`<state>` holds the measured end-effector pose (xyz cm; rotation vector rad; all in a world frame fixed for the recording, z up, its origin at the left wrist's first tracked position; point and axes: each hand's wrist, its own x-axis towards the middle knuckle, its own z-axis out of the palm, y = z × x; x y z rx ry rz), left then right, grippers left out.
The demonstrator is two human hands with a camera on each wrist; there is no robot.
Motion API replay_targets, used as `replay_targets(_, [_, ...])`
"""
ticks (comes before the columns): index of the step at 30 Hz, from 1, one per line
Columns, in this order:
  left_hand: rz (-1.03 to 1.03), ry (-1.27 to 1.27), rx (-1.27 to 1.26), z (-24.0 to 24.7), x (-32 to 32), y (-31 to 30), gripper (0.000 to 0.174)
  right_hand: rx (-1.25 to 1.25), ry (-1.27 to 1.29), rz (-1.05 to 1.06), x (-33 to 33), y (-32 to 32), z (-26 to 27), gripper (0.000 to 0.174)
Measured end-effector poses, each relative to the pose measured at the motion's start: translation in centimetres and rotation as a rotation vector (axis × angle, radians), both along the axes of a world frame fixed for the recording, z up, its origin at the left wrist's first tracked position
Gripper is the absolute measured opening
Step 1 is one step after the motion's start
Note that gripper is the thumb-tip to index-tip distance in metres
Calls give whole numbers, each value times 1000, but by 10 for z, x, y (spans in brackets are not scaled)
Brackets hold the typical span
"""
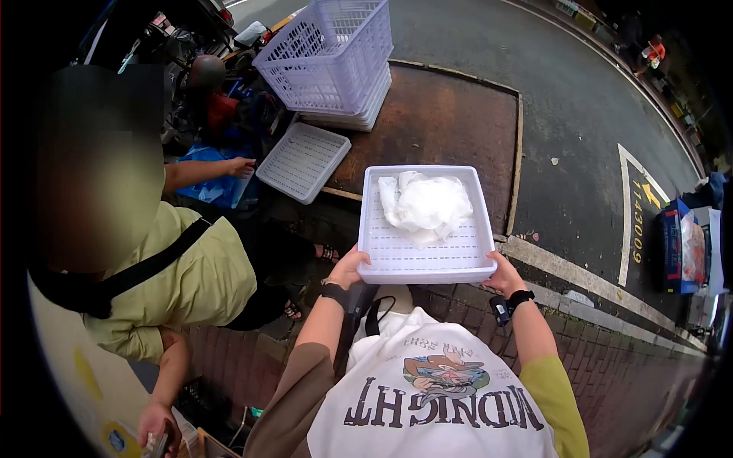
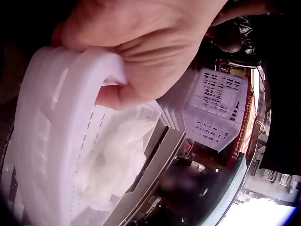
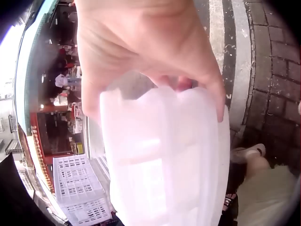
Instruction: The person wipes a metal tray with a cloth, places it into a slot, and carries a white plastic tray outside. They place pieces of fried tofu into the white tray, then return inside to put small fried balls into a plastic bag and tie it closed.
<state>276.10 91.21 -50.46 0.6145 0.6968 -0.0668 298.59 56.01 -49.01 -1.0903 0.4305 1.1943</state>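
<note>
A white, shallow plastic tray (image 1: 424, 263) with a slotted bottom is held out in front of the body by both hands. My left hand (image 1: 349, 267) grips its near left corner, the thumb over the rim in the left wrist view. At the near right corner my right hand (image 1: 502, 275) holds the tray, fingers curled over its edge in the right wrist view. Inside the tray, toward the far side, lies a crumpled white translucent plastic bag (image 1: 431, 204). In the left wrist view the same bag (image 2: 115, 165) shows past the thumb.
Beyond the tray stands a brown platform (image 1: 443, 114) with a raised edge. On it a purple-white crate (image 1: 328, 65) sits over stacked trays, beside another slotted tray (image 1: 304, 162). A person in a light green shirt (image 1: 198, 267) stands at the left, one hand near that tray.
</note>
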Motion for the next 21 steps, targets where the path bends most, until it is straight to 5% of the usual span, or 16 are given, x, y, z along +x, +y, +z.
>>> replay_targets(8, [-44,78,190,-84,118,109,70,-66,39,-153,82,109,-54,58])
replay_targets(12, [19,179,427,-110,155,124,45,-119,59,-253,110,140,-88,61])
replay_targets(15, [178,264,435,-143,155,114,70,-129,-29,-243,118,146,-110,58])
replay_targets(16, [250,318,496,-110,153,104,74,-95,-67,-230,121,142,-124,56])
replay_targets(18, [386,319,484,-94,132,86,77,-385,-228,-248,113,172,-64,43])
replay_targets(21, [514,250,412,-19,84,48,73,-348,-468,-67,138,150,-93,45])
